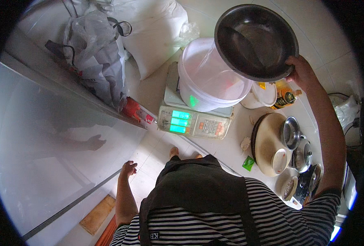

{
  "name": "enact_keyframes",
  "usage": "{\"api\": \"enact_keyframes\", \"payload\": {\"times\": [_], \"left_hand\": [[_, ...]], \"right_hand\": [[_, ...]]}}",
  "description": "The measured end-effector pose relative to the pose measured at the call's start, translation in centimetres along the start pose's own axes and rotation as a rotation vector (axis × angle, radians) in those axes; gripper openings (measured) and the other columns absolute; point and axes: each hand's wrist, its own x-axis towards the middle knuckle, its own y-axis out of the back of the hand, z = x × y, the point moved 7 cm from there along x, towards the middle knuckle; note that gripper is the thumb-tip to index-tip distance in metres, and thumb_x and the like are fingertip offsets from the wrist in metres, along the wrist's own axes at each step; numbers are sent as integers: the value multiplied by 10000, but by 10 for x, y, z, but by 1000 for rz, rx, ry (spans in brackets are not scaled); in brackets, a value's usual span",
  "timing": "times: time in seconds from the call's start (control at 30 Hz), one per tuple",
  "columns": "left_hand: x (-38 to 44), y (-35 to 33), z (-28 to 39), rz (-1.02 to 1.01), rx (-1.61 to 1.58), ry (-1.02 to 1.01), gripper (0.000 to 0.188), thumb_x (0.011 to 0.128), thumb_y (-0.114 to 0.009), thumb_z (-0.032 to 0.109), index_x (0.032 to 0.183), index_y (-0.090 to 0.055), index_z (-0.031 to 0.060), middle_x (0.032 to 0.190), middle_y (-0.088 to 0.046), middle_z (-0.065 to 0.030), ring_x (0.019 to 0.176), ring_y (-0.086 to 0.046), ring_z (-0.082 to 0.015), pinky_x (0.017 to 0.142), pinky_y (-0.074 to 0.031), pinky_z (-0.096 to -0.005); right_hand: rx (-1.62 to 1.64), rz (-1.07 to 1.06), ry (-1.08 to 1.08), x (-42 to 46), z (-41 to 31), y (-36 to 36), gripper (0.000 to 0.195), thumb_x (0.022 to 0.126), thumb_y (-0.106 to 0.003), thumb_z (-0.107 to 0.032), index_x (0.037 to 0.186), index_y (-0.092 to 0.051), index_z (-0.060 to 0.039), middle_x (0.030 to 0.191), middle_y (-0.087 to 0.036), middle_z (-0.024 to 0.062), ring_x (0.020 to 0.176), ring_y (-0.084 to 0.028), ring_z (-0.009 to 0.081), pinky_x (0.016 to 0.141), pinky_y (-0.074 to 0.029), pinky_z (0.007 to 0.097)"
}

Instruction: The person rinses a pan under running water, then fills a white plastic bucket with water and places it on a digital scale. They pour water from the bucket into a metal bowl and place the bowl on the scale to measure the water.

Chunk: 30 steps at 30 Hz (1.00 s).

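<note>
My right hand [301, 73] grips the rim of a dark round pan [255, 43] at the upper right. The pan hangs above a translucent white plastic bucket [212, 80] and overlaps its right side. A clear streak, which looks like liquid, runs from the pan's left edge into the bucket. Under the bucket is a digital weighing scale [197, 123] with lit green displays and a keypad. My left hand [129, 168] hangs low at my side with nothing in it, its fingers loosely bent and apart, beside a glossy pale panel [62, 147].
White sacks [151, 27] and plastic bags [93, 40] lie behind the scale. On the counter's right are a lidded white tub [263, 93], a bottle of yellow liquid [285, 97], a round board [266, 144], a metal bowl [290, 132], a lidded pot [303, 155] and a green packet [248, 163].
</note>
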Motion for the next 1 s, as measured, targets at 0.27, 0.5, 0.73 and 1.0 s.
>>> {"api": "enact_keyframes", "payload": {"times": [0.27,0.5,0.73,1.0], "left_hand": [[5,-10,10,-27,-93,11,543,847,-622,269,1293,-450,10,717,-644,-104,533,-615,-159,457,-455,-264],[12,-4,26,-51,-54,-13,459,854,-607,294,1228,-511,47,735,-652,-85,574,-631,-164,495,-484,-308],[14,-1,32,-54,-70,1,432,859,-598,322,1205,-529,74,758,-665,-77,603,-649,-172,537,-498,-314],[21,-7,30,-71,-53,26,393,865,-590,307,1172,-540,67,745,-667,-80,573,-642,-175,520,-495,-321]], "right_hand": [[458,96,-117,15,44,8,139,800,-567,-152,874,-524,-42,710,-594,69,509,-570,135,386,-471,236],[507,12,-96,-4,39,-5,116,797,-588,-138,840,-544,-39,716,-618,71,531,-595,136,403,-480,238],[465,58,-65,-22,32,-4,92,797,-605,-147,812,-558,-70,676,-614,47,512,-590,139,408,-478,232],[477,92,-103,-20,50,19,86,812,-592,-152,811,-549,-77,663,-611,43,475,-585,143,376,-475,244]]}}
